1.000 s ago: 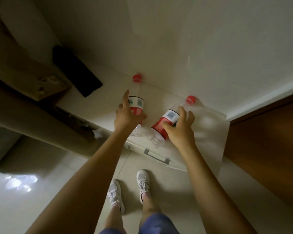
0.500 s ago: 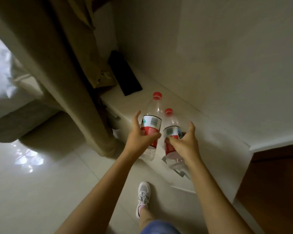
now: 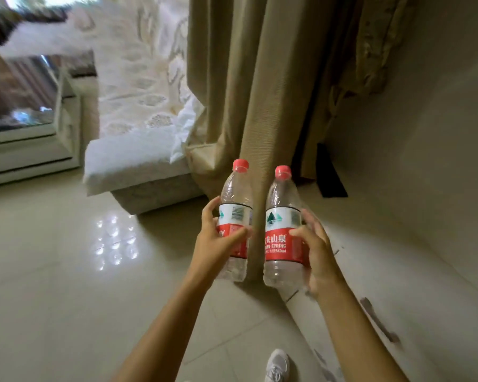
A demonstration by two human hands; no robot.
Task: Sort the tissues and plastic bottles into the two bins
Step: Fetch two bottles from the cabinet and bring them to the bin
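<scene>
Now each hand holds one clear plastic bottle with a red cap, upright and raised above the glossy beige tiled floor [image 3: 53, 285]. The left hand [image 3: 214, 248] has its grip clamped around the left bottle [image 3: 236, 216], thumb across the red band and fingers round the far side. The right hand [image 3: 313, 250] has its grip clamped on the right bottle [image 3: 282, 230] in the same way. Both bottles look empty and stand just beside each other without touching. Each carries a white and red label; the right one shows a green mountain mark, Chinese characters, "SPRING" and "550ml", the left one a barcode. Beyond the grips hangs a tan curtain [image 3: 249, 92]. To their left is a white-covered bed corner [image 3: 133, 164]. Below the right forearm a white sneaker [image 3: 278, 366] shows.
</scene>
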